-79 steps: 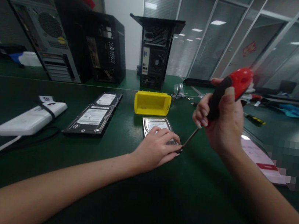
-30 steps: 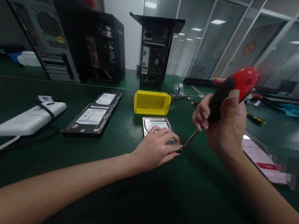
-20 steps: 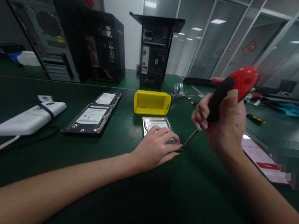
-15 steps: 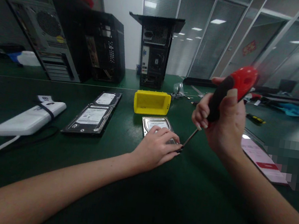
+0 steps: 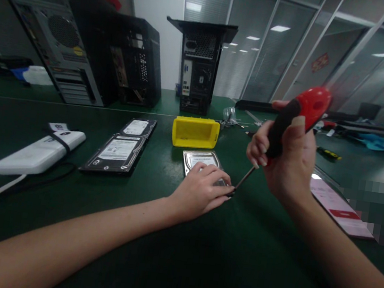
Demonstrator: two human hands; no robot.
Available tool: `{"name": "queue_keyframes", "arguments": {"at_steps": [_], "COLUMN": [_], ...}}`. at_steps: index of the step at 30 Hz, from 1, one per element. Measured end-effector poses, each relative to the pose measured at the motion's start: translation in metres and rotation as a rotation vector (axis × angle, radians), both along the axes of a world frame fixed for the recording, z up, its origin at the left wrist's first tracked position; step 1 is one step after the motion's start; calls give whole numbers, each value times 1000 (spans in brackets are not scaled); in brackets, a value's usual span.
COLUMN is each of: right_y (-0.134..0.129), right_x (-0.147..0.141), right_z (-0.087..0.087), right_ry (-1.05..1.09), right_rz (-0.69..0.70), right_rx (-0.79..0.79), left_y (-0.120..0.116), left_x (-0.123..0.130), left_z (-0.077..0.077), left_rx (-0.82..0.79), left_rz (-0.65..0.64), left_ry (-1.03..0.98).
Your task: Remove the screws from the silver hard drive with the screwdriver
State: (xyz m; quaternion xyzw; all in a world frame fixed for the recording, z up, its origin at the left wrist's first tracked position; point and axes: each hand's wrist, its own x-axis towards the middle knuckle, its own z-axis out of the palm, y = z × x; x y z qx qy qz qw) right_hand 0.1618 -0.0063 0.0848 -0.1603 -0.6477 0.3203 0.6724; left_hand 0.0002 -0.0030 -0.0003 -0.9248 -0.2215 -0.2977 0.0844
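Note:
A silver hard drive [image 5: 200, 157] lies label side up on the green table. My left hand [image 5: 203, 187] holds it down from above, with the fingers curled over its near part, which they hide. In my right hand [image 5: 291, 160] is a screwdriver [image 5: 311, 106] with a red and black handle, gripped with the fingers wrapped round it. Its thin shaft slants down to the left, and the tip meets the drive's right near corner beside my left fingertips. Whether a screw sits under the tip cannot be seen.
A yellow bin [image 5: 195, 133] stands just behind the drive. Two more hard drives [image 5: 120, 149] lie to the left, near a white power strip [image 5: 41, 151] with its cable. Computer cases [image 5: 199, 64] stand at the back. A phone [image 5: 342, 205] lies at the right.
Almost nothing differs. The view has shifted very slightly, while both hands, the screwdriver and the drive keep their places.

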Motion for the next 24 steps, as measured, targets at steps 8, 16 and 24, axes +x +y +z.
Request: {"name": "queue_keyframes", "arguments": {"at_steps": [8, 16, 24], "right_y": [1, -1, 0], "right_x": [0, -1, -1], "right_z": [-1, 1, 0], "right_ry": [-11, 4, -10], "right_rz": [-32, -23, -8], "right_rx": [-20, -49, -20], "left_y": [0, 0, 0], "left_x": [0, 1, 1], "left_z": [0, 0, -1], "left_rx": [0, 14, 17], "left_rz": [4, 7, -2], "left_ry": [12, 4, -9]}}
